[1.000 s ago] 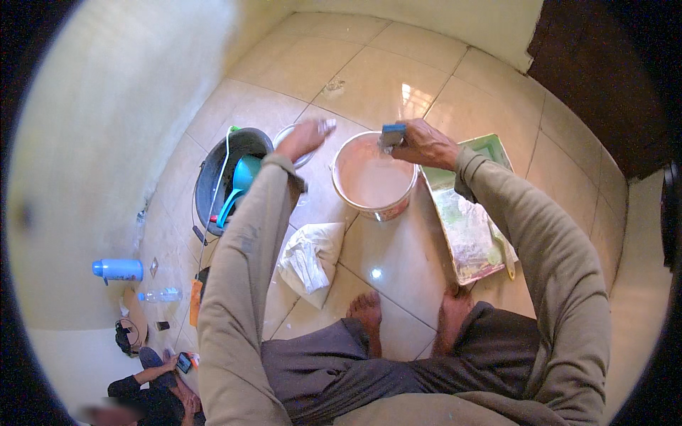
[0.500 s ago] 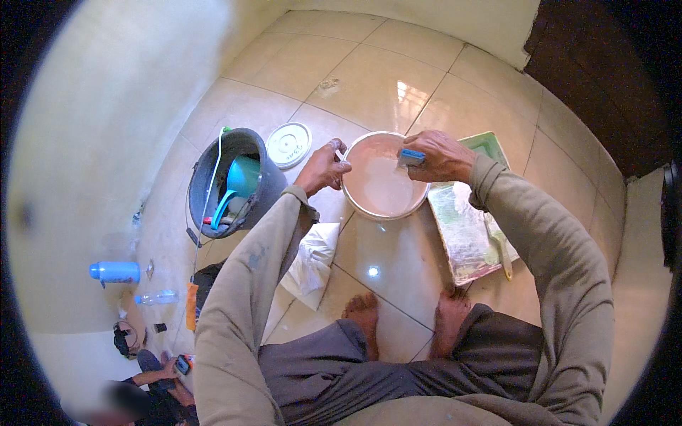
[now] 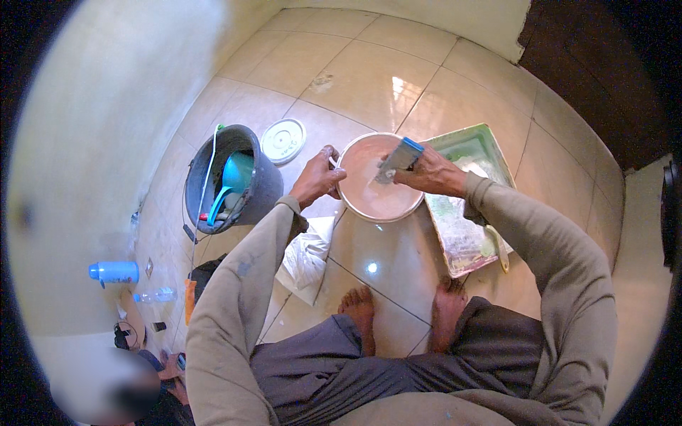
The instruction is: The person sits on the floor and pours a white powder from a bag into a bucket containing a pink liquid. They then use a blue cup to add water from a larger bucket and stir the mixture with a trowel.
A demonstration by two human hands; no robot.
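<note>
A round white tub (image 3: 346, 192) with pinkish-beige paste or liquid (image 3: 371, 198) in it stands on the floor in front of me. My left hand (image 3: 320, 176) is closed at its left rim, by a white bit of handle, and steadies it. Over the right part of the opening, my right hand (image 3: 431, 172) grips a putty scraper (image 3: 401, 157) with a blue back edge and a grey, smeared blade. The scraper is tilted above the contents; whether its lower end touches them I cannot tell.
Right of the tub lies a paint-smeared tray (image 3: 455, 245) with a brush (image 3: 500, 248) on its edge. On the left are a dark bucket (image 3: 266, 181) holding a teal dipper (image 3: 236, 172), a white lid (image 3: 283, 140), a white bag (image 3: 307, 257) and a blue flask (image 3: 115, 272). Another person (image 3: 170, 369) sits lower left.
The scraper has turned upward, so that more of its blade and blue edge shows. My right hand has shifted slightly down and turned. My left hand stays at the rim.
</note>
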